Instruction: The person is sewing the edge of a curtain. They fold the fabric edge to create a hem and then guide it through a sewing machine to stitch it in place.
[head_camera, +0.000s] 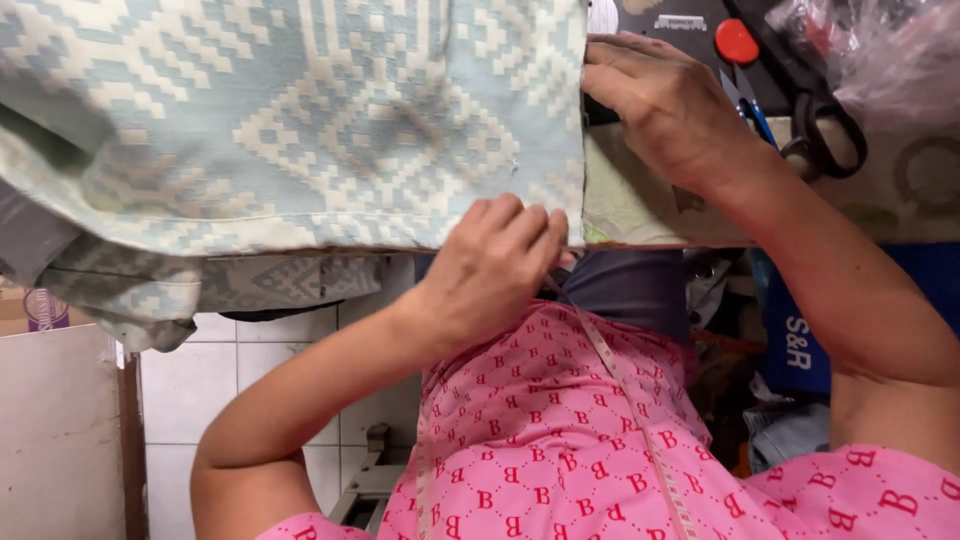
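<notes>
Pink clothes with small letters (560, 440) fill the bottom of the view, and a thin measuring tape (612, 362) hangs down over them.

Just above, the left hand (490, 265) is curled up tight at the bottom corner of a pale blue and cream cloth (300, 120). Its fingertips (545, 228) pinch the hem right at that corner. The cloth has a blocky diamond pattern. It lies spread over the tabletop (640, 205), and its left side droops down off the edge in folds.

The right hand (670, 105) lies flat and loose, palm down, at the right edge of the cloth. It presses there and grips nothing. So one hand pinches the corner and the other holds the side still. It looks like the edge of the cloth is being lined up or smoothed. I think the next move needs a steady pull along the hem, with the flat hand staying put so the cloth does not slip.

Past the right hand, black scissors (825, 125) lie on the tabletop. A blue pen (757, 112) and a round red thing (736, 41) sit near them. Crinkly clear plastic (880, 50) is in the top corner.

Down below, white floor tiles (190, 390) show on the left, and a blue bag (800, 340) sits on the right.
</notes>
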